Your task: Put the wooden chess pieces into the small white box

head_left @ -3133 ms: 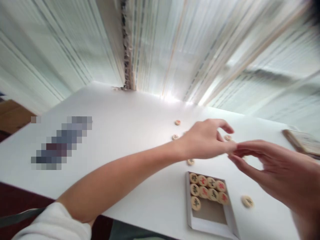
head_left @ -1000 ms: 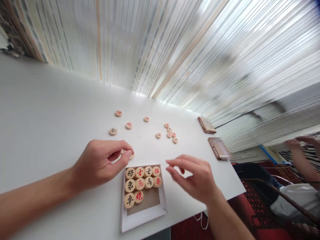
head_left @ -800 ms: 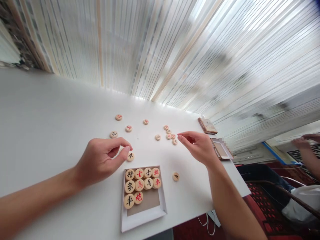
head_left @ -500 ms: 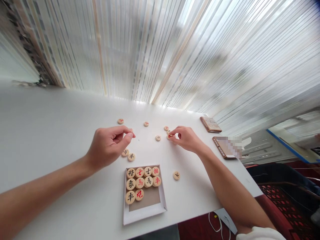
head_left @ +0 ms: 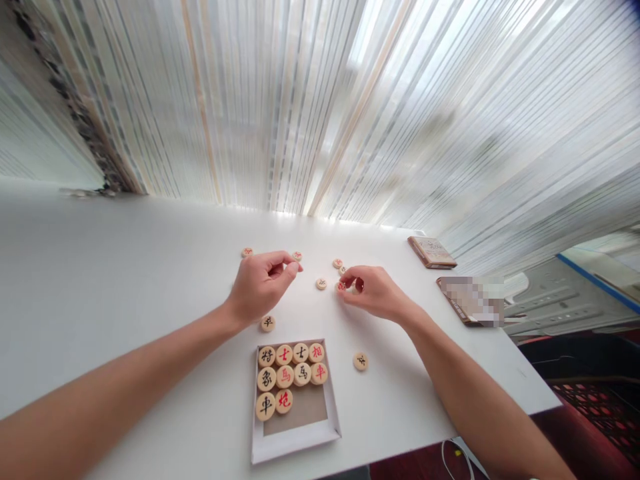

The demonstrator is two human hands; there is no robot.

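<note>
While the L hand [head_left: 263, 283] hangs over the worktop [head_left: 150, 300], its fingers are narrow, thumb & index tips close tog., w/ a red pc [head_left: 297, 256] just by the tips; can't tell if anything's held. R hand [head_left: 373, 290] is low over the loose pcs, fingers narrow at a 2nd red pc [head_left: 341, 287], tips at its edge; can't tell if it's gripped.

White tray [head_left: 295, 443] sits nearest the viewer, w/ 10 pcs face up. Top row, L to R: blk 将 [head_left: 267, 356], red 士 [head_left: 284, 355], blk 士 [head_left: 301, 353], red 相 [head_left: 317, 351]. Mid row: blk 象 [head_left: 267, 379], red 馬 [head_left: 285, 377], blk 馬 [head_left: 302, 375], red 車 [head_left: 319, 373]. Bottom row: blk 車 [head_left: 265, 405], red 炮 [head_left: 285, 401], brown base showing to their R.

Loose: blk 卒 [head_left: 268, 323] btwn L hand & tray; a blk pc [head_left: 361, 361] R of tray, char. unclear; a smaller-looking blk pc [head_left: 321, 284] btwn the hands; far red pc [head_left: 247, 252] beyond L hand.

At R end of worktop: upper box [head_left: 432, 252], print too small to read; lower box [head_left: 453, 303], spine lettering illegible, top pixelated. Striped curtain [head_left: 240, 100] hangs behind.
</note>
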